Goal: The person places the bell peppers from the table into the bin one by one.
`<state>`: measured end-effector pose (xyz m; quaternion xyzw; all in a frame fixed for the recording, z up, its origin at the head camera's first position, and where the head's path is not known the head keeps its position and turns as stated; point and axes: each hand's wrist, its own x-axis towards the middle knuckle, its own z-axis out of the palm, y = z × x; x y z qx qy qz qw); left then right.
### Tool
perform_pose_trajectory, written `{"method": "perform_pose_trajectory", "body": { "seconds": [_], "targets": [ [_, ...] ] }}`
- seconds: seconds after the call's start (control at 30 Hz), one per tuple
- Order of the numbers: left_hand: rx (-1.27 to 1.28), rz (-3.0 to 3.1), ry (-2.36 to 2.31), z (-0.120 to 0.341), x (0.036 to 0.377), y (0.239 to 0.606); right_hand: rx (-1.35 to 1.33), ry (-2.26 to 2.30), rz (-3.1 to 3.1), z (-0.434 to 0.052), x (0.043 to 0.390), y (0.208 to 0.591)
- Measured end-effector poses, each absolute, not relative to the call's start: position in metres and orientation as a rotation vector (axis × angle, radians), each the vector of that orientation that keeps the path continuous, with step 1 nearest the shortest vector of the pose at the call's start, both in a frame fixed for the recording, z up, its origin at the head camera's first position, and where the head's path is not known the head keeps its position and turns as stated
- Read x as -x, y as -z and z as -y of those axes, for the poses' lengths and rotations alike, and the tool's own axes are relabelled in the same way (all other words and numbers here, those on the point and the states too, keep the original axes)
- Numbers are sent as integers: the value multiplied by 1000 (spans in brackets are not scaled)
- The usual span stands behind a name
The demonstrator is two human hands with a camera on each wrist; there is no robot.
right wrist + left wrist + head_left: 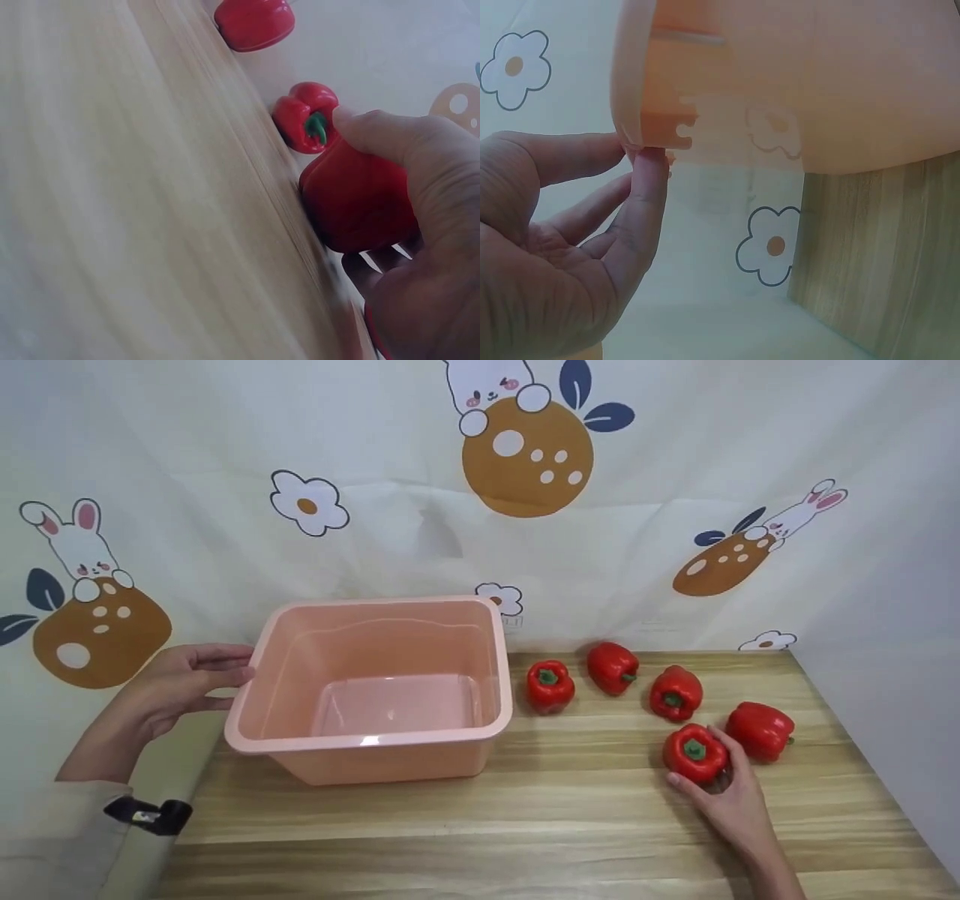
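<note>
My left hand (180, 682) pinches the left rim of a pink plastic basin (390, 769), which stands on the table with nothing inside. In the left wrist view the thumb and fingers (651, 195) meet at the basin's edge (626, 82). On the right, my right hand (739, 806) holds a red bell pepper (691, 769) with a green stem, thumb on one side and fingers on the other. The right wrist view shows that pepper (352, 199) within the hand, partly covered by the thumb. It appears to be on or just above the table; I cannot tell which.
Other red bell peppers lie around: one (550, 694) beside the basin, one (611, 666) near the cloth, one (676, 690) behind the held pepper, one (757, 731) to its right. A patterned cloth (390, 547) hangs behind the wooden table (480, 840).
</note>
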<state>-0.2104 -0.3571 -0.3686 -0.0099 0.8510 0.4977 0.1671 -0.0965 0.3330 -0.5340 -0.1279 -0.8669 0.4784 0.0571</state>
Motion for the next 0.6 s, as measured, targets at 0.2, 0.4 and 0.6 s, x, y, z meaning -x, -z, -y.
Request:
{"method": "perform_pose_trajectory", "body": {
  "seconds": [0.2, 0.4, 0.6],
  "targets": [
    [23, -2436, -1407, 357, 211, 369, 391, -1449, 2603, -332, 96, 534],
    [25, -2460, -1366, 355, 211, 368, 433, -1462, 2583, -329, 96, 530],
    [28, -2457, -1366, 355, 210, 368, 443, -1450, 2550, -322, 97, 524]
  ]
}}
